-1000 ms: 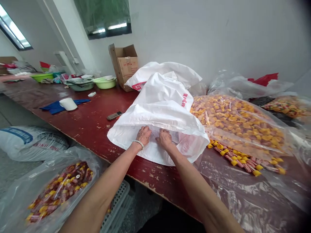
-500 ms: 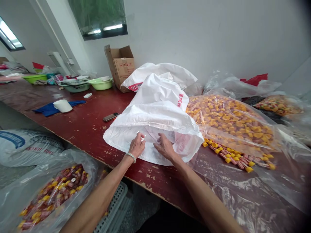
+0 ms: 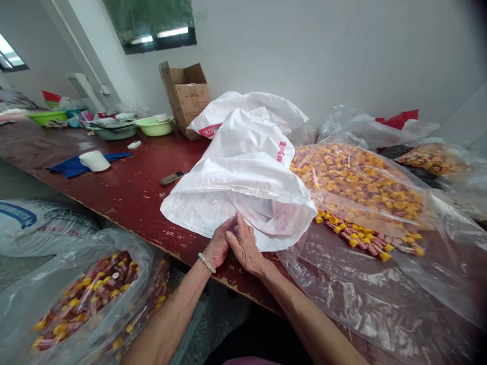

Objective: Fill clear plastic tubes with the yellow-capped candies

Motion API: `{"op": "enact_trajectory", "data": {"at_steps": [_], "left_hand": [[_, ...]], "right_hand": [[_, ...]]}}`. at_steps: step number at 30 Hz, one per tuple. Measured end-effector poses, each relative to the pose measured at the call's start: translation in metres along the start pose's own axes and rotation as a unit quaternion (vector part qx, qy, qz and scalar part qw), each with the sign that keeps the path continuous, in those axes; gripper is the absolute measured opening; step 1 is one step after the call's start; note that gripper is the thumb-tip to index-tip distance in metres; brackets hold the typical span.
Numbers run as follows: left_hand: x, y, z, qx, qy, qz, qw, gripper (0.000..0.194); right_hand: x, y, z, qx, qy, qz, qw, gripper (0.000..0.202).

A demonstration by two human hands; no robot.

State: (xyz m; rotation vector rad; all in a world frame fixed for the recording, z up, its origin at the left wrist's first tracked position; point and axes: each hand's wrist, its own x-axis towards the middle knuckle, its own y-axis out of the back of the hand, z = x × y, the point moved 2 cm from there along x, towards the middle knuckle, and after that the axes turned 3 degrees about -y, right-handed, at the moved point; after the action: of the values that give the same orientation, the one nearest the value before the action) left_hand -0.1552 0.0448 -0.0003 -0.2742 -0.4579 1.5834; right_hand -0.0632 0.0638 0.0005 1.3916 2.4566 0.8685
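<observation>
A white woven sack (image 3: 243,172) lies on the table with its mouth spread toward me. A few small clear pieces (image 3: 214,201) show on its inner lining. Just in front of the mouth, my left hand (image 3: 218,245), with a beaded bracelet (image 3: 206,263) at the wrist, meets my right hand (image 3: 245,246). Both have their fingers closed and pressed together. Whatever is between the fingertips is hidden by the hands.
On the right, a clear plastic bag (image 3: 429,203) holds many yellow-capped pieces (image 3: 357,172). Left of the sack lie a phone (image 3: 171,178) and a white cup (image 3: 95,161) on blue cloth. Below the table edge (image 3: 125,237) stands another bag of capped pieces (image 3: 91,289).
Both hands have drawn back out of the sack's mouth toward me and come together. The small pale piece seen in my left fingers is out of sight.
</observation>
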Motion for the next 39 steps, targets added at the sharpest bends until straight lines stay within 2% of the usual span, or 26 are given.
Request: {"op": "enact_trajectory", "data": {"at_steps": [3,5,8,10,13,16,19,22,26,30,32,34,36,39], "left_hand": [[0.0,0.007,-0.003,0.051,-0.045,0.069,0.995,0.044],[0.0,0.013,-0.001,0.047,-0.065,0.138,0.987,0.037],[0.0,0.024,0.01,0.013,-0.077,0.247,0.966,0.027],[-0.003,0.032,0.021,0.006,-0.069,0.289,0.955,0.03],[-0.011,0.045,0.037,0.007,-0.037,0.295,0.955,0.044],[-0.022,0.058,0.044,0.003,-0.003,0.295,0.956,0.045],[-0.03,0.069,0.044,0.005,-0.003,0.304,0.953,0.046],[-0.033,0.074,0.041,0.04,-0.028,0.313,0.948,0.046],[-0.033,0.071,0.037,0.102,-0.059,0.306,0.945,0.042],[-0.033,0.054,0.035,0.165,-0.068,0.27,0.946,0.046],[-0.034,0.04,0.033,0.185,-0.059,0.239,0.952,0.049],[-0.036,0.026,0.03,0.19,-0.052,0.209,0.958,0.054],[-0.037,0.012,0.025,0.189,-0.054,0.185,0.963,0.058],[-0.036,-0.006,0.015,0.191,-0.064,0.178,0.963,0.056]], "right_hand": [[-0.004,0.005,-0.006,-0.078,0.016,-0.016,0.997,0.068],[0.002,0.01,-0.009,-0.126,0.044,-0.017,0.991,0.061],[0.029,0.013,-0.014,-0.157,0.097,-0.018,0.983,0.048],[0.059,0.009,-0.017,-0.176,0.108,-0.01,0.978,0.043],[0.105,-0.008,-0.021,-0.208,0.083,-0.011,0.975,0.04],[0.134,-0.03,-0.025,-0.209,0.052,-0.015,0.976,0.034],[0.145,-0.044,-0.025,-0.202,0.005,0.002,0.979,0.033],[0.146,-0.043,-0.02,-0.172,-0.037,0.017,0.984,0.027],[0.127,-0.029,-0.017,-0.082,-0.074,0.026,0.994,0.039],[0.071,-0.019,-0.023,0.055,-0.042,-0.018,0.997,0.034],[0.039,-0.014,-0.024,0.177,-0.012,-0.033,0.984,0.031],[0.013,-0.007,-0.022,0.278,0.006,-0.016,0.96,0.028],[-0.005,0.003,-0.016,0.275,0.017,0.042,0.96,0.024],[-0.024,0.02,-0.009,0.131,0.052,0.125,0.982,0.021]]}}
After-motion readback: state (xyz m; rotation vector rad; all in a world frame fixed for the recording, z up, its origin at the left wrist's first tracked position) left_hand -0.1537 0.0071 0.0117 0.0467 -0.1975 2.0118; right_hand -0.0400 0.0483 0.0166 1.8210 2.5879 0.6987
